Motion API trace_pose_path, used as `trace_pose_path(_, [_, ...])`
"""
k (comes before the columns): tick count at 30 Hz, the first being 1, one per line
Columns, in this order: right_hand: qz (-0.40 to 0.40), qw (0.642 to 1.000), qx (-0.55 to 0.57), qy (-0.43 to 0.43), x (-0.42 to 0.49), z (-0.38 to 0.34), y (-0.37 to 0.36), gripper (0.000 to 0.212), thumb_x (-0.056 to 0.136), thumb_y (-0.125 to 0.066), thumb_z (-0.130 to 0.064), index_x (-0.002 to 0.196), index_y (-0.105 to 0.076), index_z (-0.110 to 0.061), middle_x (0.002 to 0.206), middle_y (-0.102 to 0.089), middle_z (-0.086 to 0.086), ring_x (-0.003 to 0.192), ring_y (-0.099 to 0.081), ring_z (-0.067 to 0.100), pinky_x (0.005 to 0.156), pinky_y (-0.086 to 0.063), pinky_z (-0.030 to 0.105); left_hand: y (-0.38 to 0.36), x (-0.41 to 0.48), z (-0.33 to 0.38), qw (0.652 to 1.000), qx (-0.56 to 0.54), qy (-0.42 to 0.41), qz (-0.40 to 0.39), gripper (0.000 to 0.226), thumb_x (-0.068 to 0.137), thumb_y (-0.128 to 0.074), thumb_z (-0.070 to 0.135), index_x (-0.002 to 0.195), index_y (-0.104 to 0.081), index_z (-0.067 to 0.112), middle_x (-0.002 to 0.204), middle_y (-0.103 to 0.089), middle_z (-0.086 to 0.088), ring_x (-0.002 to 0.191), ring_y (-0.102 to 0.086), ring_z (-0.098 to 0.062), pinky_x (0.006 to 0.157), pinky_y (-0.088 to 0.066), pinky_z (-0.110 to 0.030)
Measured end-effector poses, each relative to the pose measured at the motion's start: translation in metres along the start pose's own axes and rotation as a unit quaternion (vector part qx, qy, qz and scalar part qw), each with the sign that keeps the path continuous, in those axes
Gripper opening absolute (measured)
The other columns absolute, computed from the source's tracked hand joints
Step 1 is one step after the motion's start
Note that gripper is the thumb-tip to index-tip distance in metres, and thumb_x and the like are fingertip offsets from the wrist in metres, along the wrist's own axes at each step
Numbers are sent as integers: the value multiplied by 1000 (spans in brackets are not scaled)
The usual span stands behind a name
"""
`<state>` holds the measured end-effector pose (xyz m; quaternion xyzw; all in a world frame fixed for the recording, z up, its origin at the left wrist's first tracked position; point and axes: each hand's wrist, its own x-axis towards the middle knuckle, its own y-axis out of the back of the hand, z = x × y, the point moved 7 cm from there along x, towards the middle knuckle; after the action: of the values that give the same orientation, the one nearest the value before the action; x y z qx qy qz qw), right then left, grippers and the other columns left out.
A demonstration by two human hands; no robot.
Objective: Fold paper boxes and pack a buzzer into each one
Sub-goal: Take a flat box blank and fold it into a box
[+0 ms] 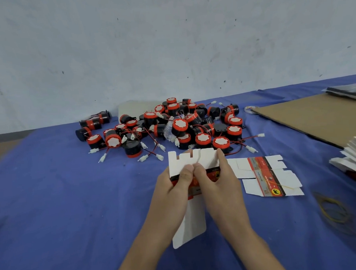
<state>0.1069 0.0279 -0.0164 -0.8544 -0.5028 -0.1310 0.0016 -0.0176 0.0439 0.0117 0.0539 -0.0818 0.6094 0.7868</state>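
Left hand (171,189), right hand (214,182) pinch unfolded paper box (174,166) together; buzzers (180,124) just beyond.

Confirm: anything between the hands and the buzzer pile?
Nothing visible on the cloth. The left hand and right hand both grip the flat box blank, whose far flaps end right at the buzzer pile; only loose wire leads trail at its near edge.

Matt white card with a printed red-and-black band forms the box blank (192,163), centre frame; glossy black-and-red plastic buzzers (162,125) heap behind on smooth blue cloth (52,193); brown corrugated cardboard (316,115), right.
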Motion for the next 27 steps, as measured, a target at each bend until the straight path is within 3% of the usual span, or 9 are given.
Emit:
trace_pose_path(4, [7,1000,12,10,0,-2,1,97,65,-47,-78,153,-17,-49,136,-53,-19,126,-51,7,99,-52,35,0,-2,-2,998,-42,31,-20,22,84,-60,52,102,-70,42,98,-75,19,92,-71,-1,67,-54,-13])
trace_pose_path(6, [3,999,30,21,0,-5,3,88,67,-49,-75,148,-27,-51,117,-61,-27,111,-57,-5,79,-54,16,2,-1,-3,995,-76,52,-34,34,71,-67,57,101,-73,42,98,-77,10,91,-74,-11,66,-58,-22])
trace_pose_path(8, [-12,998,46,50,0,-11,3,63,73,-52,-68,132,-48,-49,95,-68,-25,91,-62,-10,60,-49,8,6,1,-2,994,-91,55,-40,51,64,-76,58,111,-72,38,100,-77,3,91,-75,-18,66,-59,-24])
trace_pose_path(10, [-51,993,79,69,-1,-18,0,50,79,-52,-62,127,-54,-48,93,-71,-19,86,-67,-3,63,-50,11,10,4,0,993,-99,49,-37,62,62,-80,63,119,-68,40,102,-77,2,91,-75,-19,65,-58,-24])
trace_pose_path(14, [-158,975,127,90,-8,-26,-12,37,91,-49,-48,125,-62,-48,110,-72,-11,100,-68,6,75,-54,18,15,7,5,996,-78,23,-20,53,57,-56,94,93,-69,57,93,-78,9,82,-76,-15,60,-58,-25])
trace_pose_path(19, [-213,963,140,85,-15,-32,-20,32,98,-44,-42,123,-61,-53,122,-69,-16,110,-65,4,80,-51,11,19,7,4,996,-75,50,13,44,70,-33,83,79,-70,60,77,-76,15,69,-75,-9,51,-55,-21])
trace_pose_path(22, [-218,961,152,79,-16,-31,-20,33,95,-47,-51,126,-54,-61,122,-64,-30,113,-60,-8,81,-47,5,20,6,5,996,-75,50,26,46,70,-32,83,81,-70,60,77,-76,13,68,-74,-9,49,-54,-19])
trace_pose_path(25, [-220,962,143,73,-19,-26,-21,54,90,-46,-66,142,-34,-57,124,-49,-51,117,-44,-27,84,-39,-3,25,6,2,991,-98,69,60,65,68,-35,84,99,-73,42,80,-78,6,68,-75,-13,47,-53,-20])
trace_pose_path(27, [-208,966,147,47,-14,-23,-18,63,83,-44,-79,143,-31,-63,131,-45,-50,123,-40,-26,92,-41,3,30,7,1,984,-141,84,73,75,70,-34,87,98,-78,32,85,-78,-2,71,-76,-19,48,-55,-24])
